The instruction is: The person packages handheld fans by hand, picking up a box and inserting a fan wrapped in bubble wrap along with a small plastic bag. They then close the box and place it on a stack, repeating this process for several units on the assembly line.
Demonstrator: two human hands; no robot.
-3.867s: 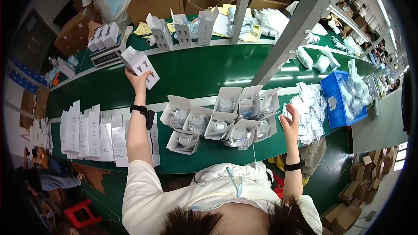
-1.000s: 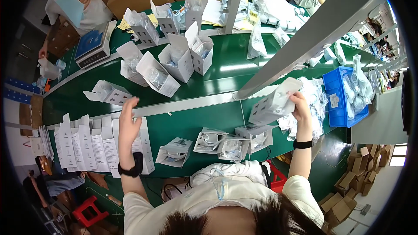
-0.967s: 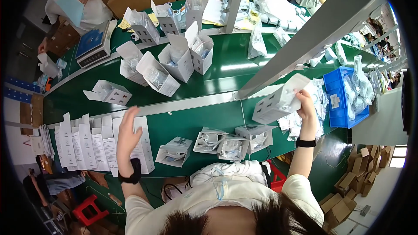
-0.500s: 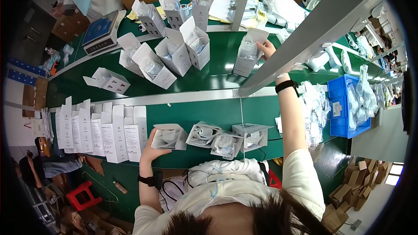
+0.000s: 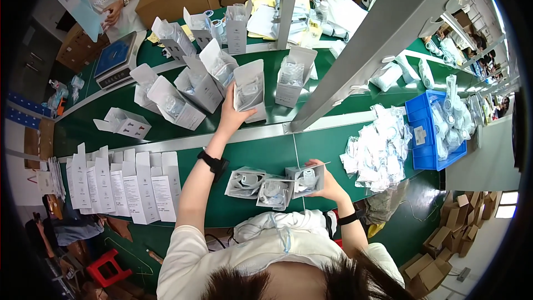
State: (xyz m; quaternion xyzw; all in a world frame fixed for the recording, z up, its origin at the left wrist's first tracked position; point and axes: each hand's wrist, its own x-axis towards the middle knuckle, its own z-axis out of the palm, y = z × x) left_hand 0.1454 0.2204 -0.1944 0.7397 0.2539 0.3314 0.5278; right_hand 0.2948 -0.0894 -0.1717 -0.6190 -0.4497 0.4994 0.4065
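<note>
**Two hands, two cartons at a green packing line**

Green covers the whole work surface: a near bench [image 5: 333, 150] and, beyond a metal rail, a conveyor belt [image 5: 183, 128] carrying open white cartons. The person's left hand [image 5: 230, 116] reaches across the rail onto the belt, fingers wrapped around the lower edge of a tall white carton [image 5: 250, 90] that stands upright with a bagged part showing inside. Just to its left sit several more filled cartons [image 5: 191, 86], flaps open, and another [image 5: 293, 75] stands to the right beside a slanting grey metal post [image 5: 377, 39]. The right hand [image 5: 327, 183] stays close to the body, fingers closed on a small open carton [image 5: 305, 179] at the right end of a row of three on the near bench; the other two [image 5: 258, 186] lie touching it. Flat folded cartons [image 5: 119, 183] are fanned out at the left. A heap of clear bagged parts [image 5: 377, 150] lies to the right, next to a blue bin [image 5: 425, 139]. At the far side another person stands by a scale [image 5: 114, 61].
</note>
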